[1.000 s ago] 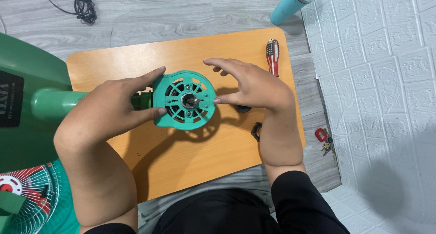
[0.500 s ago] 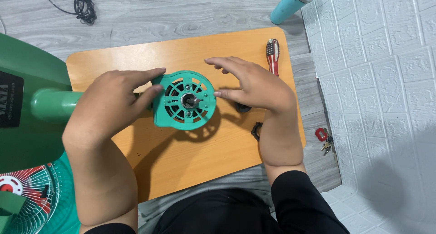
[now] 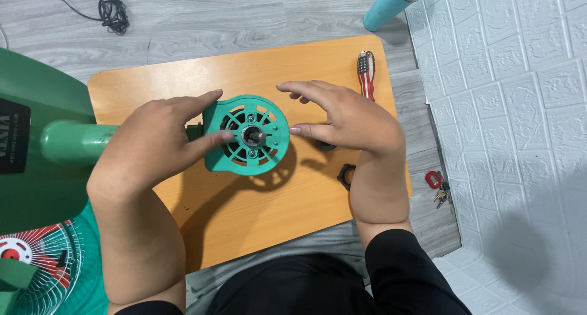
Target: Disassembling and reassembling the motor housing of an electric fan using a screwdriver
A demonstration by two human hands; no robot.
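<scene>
At frame centre on the orange wooden bench point(image 3: 293, 229), the left hand point(image 3: 153, 147) grips the round teal plastic fan motor housing point(image 3: 247, 135) while the right hand point(image 3: 348, 116) hovers open beside it; a loose hold could let it roll.

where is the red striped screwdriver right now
In the head view, the red striped screwdriver lies near the far right edge of the orange wooden table, just beyond the right hand, untouched.
</scene>
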